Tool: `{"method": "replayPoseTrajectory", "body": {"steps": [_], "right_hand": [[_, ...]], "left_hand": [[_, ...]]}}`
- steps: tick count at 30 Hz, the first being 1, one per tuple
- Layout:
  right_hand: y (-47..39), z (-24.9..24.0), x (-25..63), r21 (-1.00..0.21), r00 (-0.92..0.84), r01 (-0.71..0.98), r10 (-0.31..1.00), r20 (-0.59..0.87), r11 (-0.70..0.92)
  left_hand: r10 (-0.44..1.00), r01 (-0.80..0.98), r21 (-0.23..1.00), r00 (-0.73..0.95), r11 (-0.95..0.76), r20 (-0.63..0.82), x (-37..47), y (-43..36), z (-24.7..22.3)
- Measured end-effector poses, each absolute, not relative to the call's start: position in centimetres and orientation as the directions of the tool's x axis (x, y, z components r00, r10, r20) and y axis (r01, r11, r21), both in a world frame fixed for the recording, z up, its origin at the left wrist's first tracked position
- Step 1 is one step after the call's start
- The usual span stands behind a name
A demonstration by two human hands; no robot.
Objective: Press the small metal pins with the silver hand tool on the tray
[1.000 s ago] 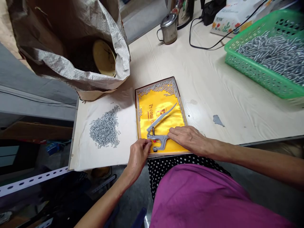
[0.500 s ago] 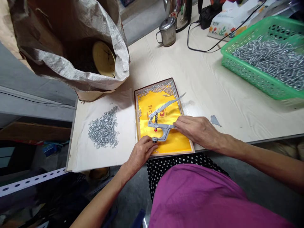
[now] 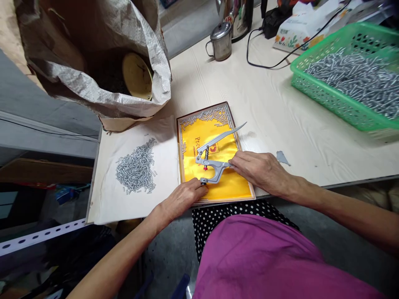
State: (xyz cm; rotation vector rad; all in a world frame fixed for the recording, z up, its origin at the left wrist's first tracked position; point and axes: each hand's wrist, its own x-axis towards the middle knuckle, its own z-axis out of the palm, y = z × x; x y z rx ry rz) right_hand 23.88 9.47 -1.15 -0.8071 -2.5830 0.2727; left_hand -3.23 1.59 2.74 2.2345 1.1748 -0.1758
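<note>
Grey snap-fastener pliers (image 3: 222, 166) with a spring and a red tip lie over a shallow yellow-lined tray (image 3: 232, 189), their jaws apart. My right hand (image 3: 260, 169) is closed around the end of their lower handle. Beside the lower jaw, my left hand (image 3: 185, 194) has its fingers drawn together at the tray's front; what they pinch, if anything, is hidden. Small metal spring-like pieces (image 3: 215, 116) lie along the tray's far end and sides. Left of the tray, a heap of similar short metal pieces (image 3: 135, 168) rests on a pale sheet (image 3: 107, 199).
A large open sack (image 3: 156, 66) holding a yellow scoop (image 3: 137, 77) stands at the back left. On the right is a green basket (image 3: 330, 106) full of metal pieces. A lidded metal mug (image 3: 221, 43), a black cable (image 3: 264, 66) and a tissue pack (image 3: 293, 35) are farther back.
My left fingers have tucked in closer under the lower jaw, and that wrist has swung a little left. The pliers have shifted slightly right and up in my right hand.
</note>
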Motion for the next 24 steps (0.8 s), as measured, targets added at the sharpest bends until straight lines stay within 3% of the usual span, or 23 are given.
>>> {"method": "replayPoseTrajectory", "body": {"steps": [3,7,13,17,24], "right_hand": [[9.6,-1.1,24.3,-0.343,-0.733,0.506,0.604,0.312,0.792],[9.6,-1.2,24.2,-0.381,-0.727,0.497,0.614,0.307,0.779],[9.1,-1.7,24.0,-0.372,-0.721,0.5,0.614,0.321,0.782],[9.2,-1.8,24.4,-0.397,-0.724,0.493,0.618,0.306,0.774],[9.1,-1.9,24.5,-0.411,-0.725,0.514,0.637,0.262,0.753]], "left_hand": [[0.692,0.769,0.508,0.607,-0.388,-0.389,-3.5,1.7,2.7],[0.67,0.787,0.474,0.6,-0.395,-0.437,-3.4,1.9,2.7],[0.768,0.822,0.467,0.519,-0.326,-0.376,-3.7,1.6,2.2],[0.698,0.787,0.537,0.568,-0.304,-0.436,-3.7,1.3,2.2],[0.66,0.794,0.491,0.588,-0.359,-0.467,-2.8,2.1,2.2]]}}
